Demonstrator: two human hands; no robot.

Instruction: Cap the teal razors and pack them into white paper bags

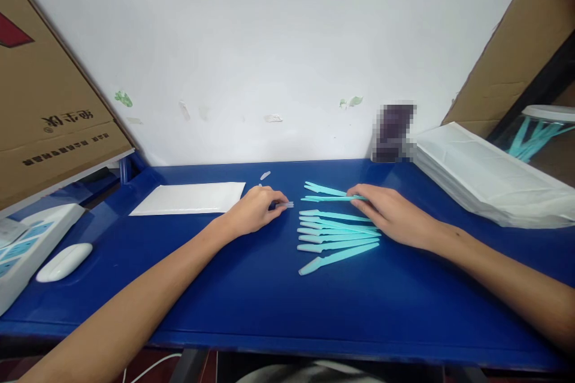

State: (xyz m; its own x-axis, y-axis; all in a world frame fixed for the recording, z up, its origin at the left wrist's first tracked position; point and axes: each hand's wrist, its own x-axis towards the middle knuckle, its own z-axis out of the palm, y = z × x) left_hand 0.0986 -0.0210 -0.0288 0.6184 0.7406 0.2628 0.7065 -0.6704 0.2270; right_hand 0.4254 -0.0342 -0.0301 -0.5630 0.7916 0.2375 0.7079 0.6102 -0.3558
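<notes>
Several turquoise eyebrow razors (339, 245) lie in a loose row on the blue table, blade ends to the left and handles to the right. At the far end of the row, my right hand (381, 206) pinches the handle end of one eyebrow razor (330, 198). Just beyond it lie more turquoise handles (326, 188). My left hand (258, 209) is closed, thumb against fingers, on small translucent blade caps (290, 204) that poke out toward the razors. Past my left hand lies a loose clear cap (265, 175).
A white padded envelope (188, 198) lies to the left. Farther left are a white mouse (64, 262) and a white device with blue labels (36, 239). A stack of white envelopes (489, 173) sits at the right. Cardboard (54, 72) stands at the left side; a white wall (287, 42) is behind.
</notes>
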